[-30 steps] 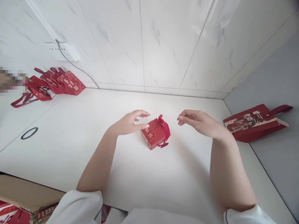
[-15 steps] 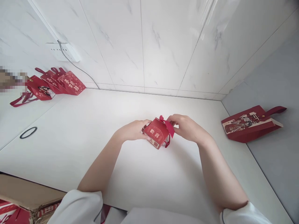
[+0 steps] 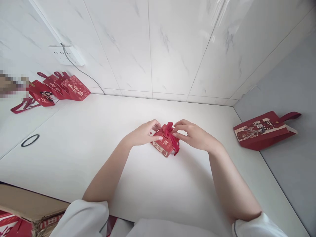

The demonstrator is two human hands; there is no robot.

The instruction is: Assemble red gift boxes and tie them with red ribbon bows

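A small red gift box with gold characters and a red ribbon handle sits on the white table in the middle of the view. My left hand grips its left side, thumb on the front edge and fingers curled over the top. From the right, my right hand pinches the red flap and ribbon on top of the box. Both hands are closed on the box, which rests on the table.
Several red gift bags lie at the far left by the wall, under a white power strip with a cable. Another red bag lies flat at the right on a grey surface. A black ring sits left. A cardboard box is at bottom left.
My hands were apart and open beside the box a second ago. They closed in on it, turned it slightly, and my right fingers now press the top flap down.
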